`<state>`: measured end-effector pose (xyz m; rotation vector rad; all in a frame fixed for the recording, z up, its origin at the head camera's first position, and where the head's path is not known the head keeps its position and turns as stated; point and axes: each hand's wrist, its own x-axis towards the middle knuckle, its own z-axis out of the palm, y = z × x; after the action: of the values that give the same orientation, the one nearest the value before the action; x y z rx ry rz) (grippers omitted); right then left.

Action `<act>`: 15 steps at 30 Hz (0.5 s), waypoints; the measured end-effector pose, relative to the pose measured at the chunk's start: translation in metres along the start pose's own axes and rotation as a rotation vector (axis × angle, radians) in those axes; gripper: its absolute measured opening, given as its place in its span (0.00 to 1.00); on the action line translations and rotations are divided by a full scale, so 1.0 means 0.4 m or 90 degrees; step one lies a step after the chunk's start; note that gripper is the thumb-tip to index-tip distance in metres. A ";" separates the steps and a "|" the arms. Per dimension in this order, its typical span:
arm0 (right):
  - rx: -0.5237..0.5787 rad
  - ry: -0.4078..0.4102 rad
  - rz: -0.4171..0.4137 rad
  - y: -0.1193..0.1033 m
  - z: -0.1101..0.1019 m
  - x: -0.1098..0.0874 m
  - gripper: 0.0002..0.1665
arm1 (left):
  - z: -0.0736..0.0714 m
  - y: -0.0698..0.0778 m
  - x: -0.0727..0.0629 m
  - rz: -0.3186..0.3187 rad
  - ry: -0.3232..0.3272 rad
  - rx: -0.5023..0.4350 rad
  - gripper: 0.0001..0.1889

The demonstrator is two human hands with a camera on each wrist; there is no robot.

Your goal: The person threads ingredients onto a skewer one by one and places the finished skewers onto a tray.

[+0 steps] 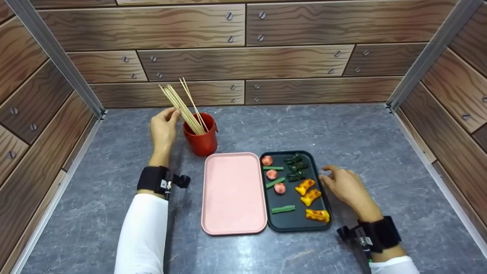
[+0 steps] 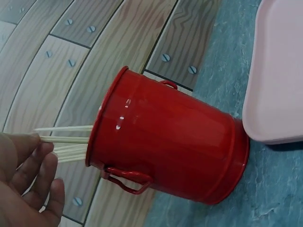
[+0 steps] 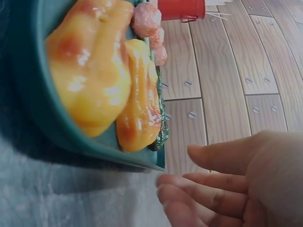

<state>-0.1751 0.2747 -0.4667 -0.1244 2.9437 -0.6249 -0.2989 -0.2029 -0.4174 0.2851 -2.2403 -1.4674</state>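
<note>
At the back left, a red bucket (image 1: 201,142) holds a leaning bundle of thin bamboo skewers (image 1: 177,99). My left hand (image 1: 164,127) is at the bundle's left side; in the left wrist view its thumb and forefinger pinch a skewer (image 2: 66,139) above the rim, the other fingers loosely bent. How many skewers it pinches I cannot tell. Beside the dark tray's (image 1: 293,224) right edge hovers my right hand (image 1: 348,188), fingers loosely bent around nothing. On that tray lie yellow browned pieces (image 1: 317,215), pink balls (image 1: 279,188), green strips (image 1: 283,209) and dark green leafy pieces (image 1: 296,165).
A bare pink tray (image 1: 234,194) lies against the dark tray's left side, in front of the bucket. Wood-patterned panels (image 1: 243,62) wall in the grey marbled tabletop (image 1: 361,133) at the back and both sides.
</note>
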 end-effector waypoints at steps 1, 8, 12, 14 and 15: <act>-0.003 0.012 -0.006 -0.001 -0.001 -0.001 0.27 | -0.003 0.003 -0.002 0.008 0.008 0.005 0.13; 0.017 0.085 -0.039 -0.020 -0.011 -0.007 0.25 | -0.025 0.031 -0.023 0.063 0.064 0.049 0.12; 0.023 0.106 -0.041 -0.034 -0.017 -0.007 0.25 | -0.037 0.043 -0.030 0.086 0.088 0.070 0.12; 0.027 0.111 -0.041 -0.041 -0.016 -0.009 0.25 | -0.045 0.050 -0.034 0.092 0.101 0.083 0.12; 0.028 0.115 -0.041 -0.044 -0.015 -0.010 0.25 | -0.049 0.053 -0.035 0.093 0.107 0.086 0.12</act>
<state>-0.1711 0.2615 -0.4537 -0.1685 3.1078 -0.7462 -0.2756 -0.2046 -0.3952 0.2700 -2.1783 -1.1753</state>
